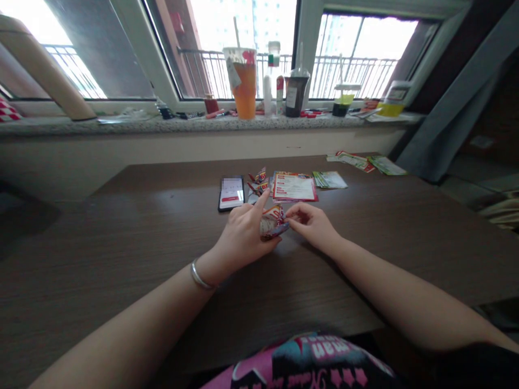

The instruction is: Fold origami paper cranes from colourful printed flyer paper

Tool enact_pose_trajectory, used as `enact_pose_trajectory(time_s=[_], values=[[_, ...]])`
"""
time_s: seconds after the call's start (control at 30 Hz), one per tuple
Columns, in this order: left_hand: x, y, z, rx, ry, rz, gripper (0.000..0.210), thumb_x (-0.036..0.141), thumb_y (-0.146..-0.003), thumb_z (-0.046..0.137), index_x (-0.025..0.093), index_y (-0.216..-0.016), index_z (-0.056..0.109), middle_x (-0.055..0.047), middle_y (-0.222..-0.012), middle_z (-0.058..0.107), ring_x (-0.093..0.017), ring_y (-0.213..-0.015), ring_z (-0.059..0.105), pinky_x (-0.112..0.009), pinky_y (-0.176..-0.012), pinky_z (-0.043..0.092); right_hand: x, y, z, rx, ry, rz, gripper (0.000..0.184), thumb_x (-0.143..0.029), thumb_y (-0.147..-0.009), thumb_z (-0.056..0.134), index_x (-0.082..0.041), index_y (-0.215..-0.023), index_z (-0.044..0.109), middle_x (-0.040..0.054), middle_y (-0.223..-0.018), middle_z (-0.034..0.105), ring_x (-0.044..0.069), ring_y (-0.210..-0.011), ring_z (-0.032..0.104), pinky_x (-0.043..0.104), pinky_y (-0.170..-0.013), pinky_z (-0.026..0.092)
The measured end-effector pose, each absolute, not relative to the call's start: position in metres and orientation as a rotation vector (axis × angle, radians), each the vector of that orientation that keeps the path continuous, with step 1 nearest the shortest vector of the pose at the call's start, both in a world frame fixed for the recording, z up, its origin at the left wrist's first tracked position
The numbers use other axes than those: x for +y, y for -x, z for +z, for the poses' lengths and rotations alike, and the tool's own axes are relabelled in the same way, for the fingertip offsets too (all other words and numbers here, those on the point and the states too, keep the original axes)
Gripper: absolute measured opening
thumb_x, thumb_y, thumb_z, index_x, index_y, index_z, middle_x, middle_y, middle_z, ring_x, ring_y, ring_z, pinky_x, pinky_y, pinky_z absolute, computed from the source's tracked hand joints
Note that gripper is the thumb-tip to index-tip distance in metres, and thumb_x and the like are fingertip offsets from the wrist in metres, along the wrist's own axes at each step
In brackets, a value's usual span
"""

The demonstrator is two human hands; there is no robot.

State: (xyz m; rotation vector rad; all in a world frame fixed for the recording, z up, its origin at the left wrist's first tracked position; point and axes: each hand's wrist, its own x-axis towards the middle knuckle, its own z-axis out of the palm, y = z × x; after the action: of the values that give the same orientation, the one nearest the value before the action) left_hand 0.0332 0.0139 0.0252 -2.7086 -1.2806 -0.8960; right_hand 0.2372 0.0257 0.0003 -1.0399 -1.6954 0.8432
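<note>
Between my two hands is a folded piece of colourful printed paper (272,221), orange, white and purple. My left hand (245,229), with a silver bangle at the wrist, grips its left side, index finger pointing up and thumb underneath. The fingertips of my right hand (310,222) pinch its right edge. Just beyond lie similar folded paper pieces (260,182). A stack of printed cards with a red border (295,187) lies behind my right hand. Left of the folded pieces a black phone (232,193) rests with its screen lit.
Green-and-white printed sheets (330,180) lie right of the stack, with more leaflets (357,161) at the table's far right. On the granite windowsill (186,125) stand a tall orange drink cup (245,86), a dark drink cup (295,96), bottles and small items. A grey curtain (458,108) hangs at right.
</note>
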Motion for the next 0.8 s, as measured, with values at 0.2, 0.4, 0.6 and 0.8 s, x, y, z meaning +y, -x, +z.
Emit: enact_pose_trajectory(time_s=[0.2,0.4,0.6,0.8], values=[[0.0169,-0.0314,0.0259,-1.278,2.747,-0.927,0.089,0.035,-0.073,0.073,0.011,-0.147,0.029,-0.017,-0.114,0.065,-0.032,-0.105,0.060,-0.048,-0.091,0.046,0.0259,-0.2371,-0.0005,-1.665,1.043,0.905,0.014,-0.032,-0.076,0.065,-0.019,-0.081,0.064,-0.0003,-0.070,0.065,0.011,-0.058,0.056,0.025,-0.058,0.047],[0.0189,-0.0296,0.0224,-1.316,2.800,-1.032,0.083,0.031,-0.076,0.070,0.012,-0.146,0.031,-0.018,-0.117,0.064,-0.032,-0.106,0.061,-0.047,-0.092,0.048,0.0224,-0.2369,0.0002,-1.728,0.966,0.963,0.016,-0.032,-0.083,0.058,-0.020,-0.093,0.061,0.0020,-0.081,0.064,0.013,-0.068,0.059,0.028,-0.064,0.050],[0.0207,-0.0301,0.0202,-1.297,2.871,-1.150,0.081,0.028,-0.079,0.068,0.015,-0.148,0.028,-0.017,-0.123,0.061,-0.029,-0.109,0.062,-0.043,-0.094,0.049,0.0215,-0.2335,-0.0023,-1.709,0.947,0.887,0.020,-0.032,-0.078,0.067,-0.022,-0.088,0.052,0.0016,-0.087,0.064,0.012,-0.069,0.059,0.028,-0.067,0.051],[0.0212,-0.0301,0.0195,-1.339,2.912,-1.177,0.081,0.029,-0.080,0.069,0.016,-0.148,0.027,-0.019,-0.131,0.058,-0.031,-0.118,0.058,-0.047,-0.099,0.046,0.0262,-0.2326,-0.0072,-1.616,0.989,0.977,0.026,-0.035,-0.074,0.071,-0.022,-0.088,0.054,-0.0032,-0.070,0.060,0.011,-0.059,0.055,0.026,-0.059,0.048]])
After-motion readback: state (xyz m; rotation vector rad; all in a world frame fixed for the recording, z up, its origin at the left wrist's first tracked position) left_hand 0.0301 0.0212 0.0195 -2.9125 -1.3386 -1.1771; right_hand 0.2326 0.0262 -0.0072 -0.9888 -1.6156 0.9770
